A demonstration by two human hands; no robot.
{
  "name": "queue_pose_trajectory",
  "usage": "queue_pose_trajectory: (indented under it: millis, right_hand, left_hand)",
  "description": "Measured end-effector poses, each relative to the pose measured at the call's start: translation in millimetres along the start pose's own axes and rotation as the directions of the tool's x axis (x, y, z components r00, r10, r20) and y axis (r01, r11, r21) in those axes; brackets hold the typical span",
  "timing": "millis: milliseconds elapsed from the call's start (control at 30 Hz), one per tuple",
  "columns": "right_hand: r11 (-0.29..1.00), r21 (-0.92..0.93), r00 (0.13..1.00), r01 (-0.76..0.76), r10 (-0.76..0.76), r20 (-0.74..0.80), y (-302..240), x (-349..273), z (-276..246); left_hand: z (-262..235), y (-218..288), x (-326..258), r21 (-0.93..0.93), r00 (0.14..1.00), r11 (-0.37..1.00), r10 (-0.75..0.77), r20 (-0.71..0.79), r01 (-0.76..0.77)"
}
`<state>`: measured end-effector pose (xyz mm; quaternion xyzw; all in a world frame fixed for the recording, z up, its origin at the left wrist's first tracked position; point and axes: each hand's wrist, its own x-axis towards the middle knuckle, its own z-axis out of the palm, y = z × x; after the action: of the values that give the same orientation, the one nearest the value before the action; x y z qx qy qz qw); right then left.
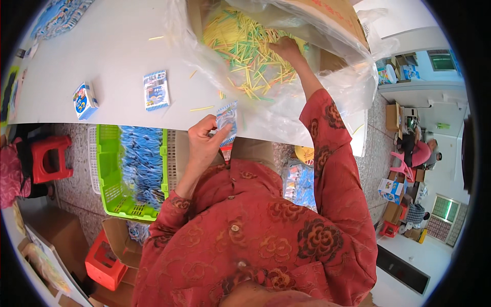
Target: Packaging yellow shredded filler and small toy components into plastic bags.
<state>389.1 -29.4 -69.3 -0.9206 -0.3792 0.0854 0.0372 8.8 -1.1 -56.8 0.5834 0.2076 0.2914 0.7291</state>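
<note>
Left hand (pixel 205 136) pinches a blue-and-white packet (pixel 227 121), its print unreadable, at the table's (pixel 123 51) near edge; right hand (pixel 286 49) touches yellow-green sticks (pixel 240 48), grip unclear.

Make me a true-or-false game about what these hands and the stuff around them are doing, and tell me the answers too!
1. The left hand holds a small blue-and-white packet. True.
2. The lime-green plastic basket holds blue packets. True.
3. The right hand is inside that basket. False: it is at the heap of thin yellow and green sticks.
4. The plastic stools at the left are blue. False: they are red.
5. At least one loose yellow stick lies on the white tabletop. True.
</note>
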Motion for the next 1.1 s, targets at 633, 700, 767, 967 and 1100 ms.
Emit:
queue_pose_trajectory:
  millis: [633, 700, 767, 967, 1100]
  right_hand:
    - [0.950, 0.165, 0.949, -0.265, 0.227, 0.219, -32.9, 13.1, -17.2]
    - [0.916, 0.268, 0.938, -0.299, 0.231, 0.259, -26.7, 9.7, -14.7]
    - [0.913, 0.296, 0.949, -0.280, 0.217, 0.227, -17.0, 6.6, -9.4]
    - [0.892, 0.453, 0.987, -0.012, 0.082, -0.136, -7.6, -22.7, 26.5]
    - [0.822, 0.537, 0.931, 0.188, 0.026, -0.365, -8.4, -44.4, 46.5]
  left_hand:
    - [-2.7, 2.0, -2.1, -0.071, 0.999, 0.997, -0.027, -0.020, 0.026]
    - [-3.2, 2.8, -3.2, -0.083, 0.999, 0.996, -0.041, -0.019, 0.040]
    - [-4.9, -0.9, -4.2, -0.042, 0.999, 0.998, -0.041, -0.009, 0.040]
    - [0.0, 7.0, -5.5, -0.039, 0.999, 0.998, -0.051, -0.001, 0.051]
    - [0.6, 9.3, -6.5, -0.022, 0.998, 0.998, -0.059, 0.020, 0.059]
